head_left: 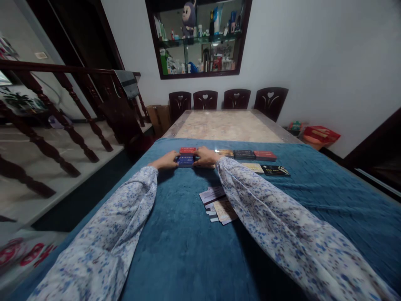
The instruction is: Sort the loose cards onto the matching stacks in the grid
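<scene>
My left hand (167, 160) and my right hand (206, 157) hold a stack of blue cards (185, 160) from its two sides, fingers curled against the edges. Just behind it lies a stack of red cards (188, 151). To the right of my hands is a back row: a gold stack (226, 153), a dark stack (244, 154) and another red stack (265, 155). In front of that row lie pale yellow cards (253, 167) and black cards (275, 170). A loose spread of cards (216, 202) rests nearer me, partly under my right sleeve.
A blue cloth (175, 251) covers the near part of the table; the stone-patterned tabletop (219, 123) shows beyond it. Several dark chairs (205, 100) stand at the far end. A wooden railing (69, 100) runs along the left, and a plastic bag (25, 251) is at lower left.
</scene>
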### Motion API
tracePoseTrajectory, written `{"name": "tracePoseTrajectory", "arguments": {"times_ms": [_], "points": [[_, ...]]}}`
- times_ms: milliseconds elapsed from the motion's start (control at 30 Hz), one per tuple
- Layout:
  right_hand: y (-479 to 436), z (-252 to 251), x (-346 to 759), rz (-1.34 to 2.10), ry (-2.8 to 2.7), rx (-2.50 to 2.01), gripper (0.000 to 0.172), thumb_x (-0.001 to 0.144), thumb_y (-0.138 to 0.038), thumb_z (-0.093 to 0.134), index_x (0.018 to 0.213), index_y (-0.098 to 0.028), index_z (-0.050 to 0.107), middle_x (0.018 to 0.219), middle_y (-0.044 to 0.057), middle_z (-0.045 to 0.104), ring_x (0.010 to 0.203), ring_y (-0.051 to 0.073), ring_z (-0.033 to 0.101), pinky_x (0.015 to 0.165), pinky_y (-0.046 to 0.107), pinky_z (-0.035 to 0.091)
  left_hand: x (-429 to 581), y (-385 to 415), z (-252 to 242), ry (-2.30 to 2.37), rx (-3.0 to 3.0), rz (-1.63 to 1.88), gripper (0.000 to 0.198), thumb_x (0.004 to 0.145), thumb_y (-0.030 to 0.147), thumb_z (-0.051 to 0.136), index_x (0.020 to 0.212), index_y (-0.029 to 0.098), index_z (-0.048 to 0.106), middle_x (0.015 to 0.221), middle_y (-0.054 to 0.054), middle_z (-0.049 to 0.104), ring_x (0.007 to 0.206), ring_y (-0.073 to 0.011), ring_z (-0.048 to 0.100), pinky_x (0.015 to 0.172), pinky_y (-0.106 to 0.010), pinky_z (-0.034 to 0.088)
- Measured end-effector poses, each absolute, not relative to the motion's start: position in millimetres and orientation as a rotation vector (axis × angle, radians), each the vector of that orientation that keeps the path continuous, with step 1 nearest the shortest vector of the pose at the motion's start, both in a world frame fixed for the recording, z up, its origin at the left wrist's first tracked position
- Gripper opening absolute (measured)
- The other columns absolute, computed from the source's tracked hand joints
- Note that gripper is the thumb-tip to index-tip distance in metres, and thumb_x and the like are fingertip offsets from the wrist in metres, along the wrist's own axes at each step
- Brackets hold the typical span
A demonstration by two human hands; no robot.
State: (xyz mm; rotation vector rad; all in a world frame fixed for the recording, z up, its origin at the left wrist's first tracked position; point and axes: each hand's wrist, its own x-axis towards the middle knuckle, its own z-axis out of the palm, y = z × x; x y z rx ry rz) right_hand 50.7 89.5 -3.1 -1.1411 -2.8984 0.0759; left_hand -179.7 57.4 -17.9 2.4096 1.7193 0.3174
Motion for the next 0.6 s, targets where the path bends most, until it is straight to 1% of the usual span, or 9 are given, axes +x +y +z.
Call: {"name": "tracePoseTrajectory", "arguments": {"times_ms": [133, 267, 433, 600], "points": [[85.5, -0.3, 51.9, 0.188, -2.884, -1.192, 0.045, 0.088, -0.041, 0.071, 0.126, -0.017, 0.074, 0.126, 0.011, 0.074, 0.113, 0.028, 0.067, 0.084, 0.026, 0.051, -178.8, 60.0, -18.5, 1.716, 2.399, 0.297, 0.044, 0.065, 0.022, 0.064, 0.107, 0.015, 0.073, 0.104, -0.010, 0.071, 0.099, -0.0286, 0.067, 0.092, -0.036, 0.055], [82.3, 0.9, 51.8, 0.236, -2.857, -1.248, 0.045, 0.087, -0.043, 0.072, 0.124, -0.018, 0.074, 0.123, 0.010, 0.075, 0.110, 0.028, 0.069, 0.078, 0.025, 0.051, -178.8, 62.1, -18.5, 1.699, 2.417, 0.278, 0.043, 0.063, 0.022, 0.063, 0.104, 0.016, 0.074, 0.099, -0.009, 0.072, 0.095, -0.0271, 0.067, 0.088, -0.034, 0.055], [83.3, 0.7, 49.5, 0.213, -2.873, -1.247, 0.044, 0.087, -0.044, 0.073, 0.122, -0.017, 0.075, 0.120, 0.011, 0.076, 0.109, 0.027, 0.070, 0.077, 0.024, 0.051, -178.4, 59.9, -14.7, 1.652, 2.432, 0.256, 0.040, 0.062, 0.020, 0.059, 0.099, 0.015, 0.074, 0.095, -0.008, 0.073, 0.089, -0.0253, 0.067, 0.083, -0.032, 0.055], [80.4, 3.4, 49.9, 0.186, -2.871, -1.227, 0.045, 0.086, -0.046, 0.074, 0.119, -0.017, 0.077, 0.117, 0.013, 0.077, 0.107, 0.030, 0.071, 0.079, 0.027, 0.052, -176.3, 56.6, -11.1, 1.635, 2.405, 0.248, 0.037, 0.061, 0.019, 0.059, 0.094, 0.015, 0.074, 0.087, -0.007, 0.072, 0.084, -0.0246, 0.067, 0.078, -0.031, 0.055]]}}
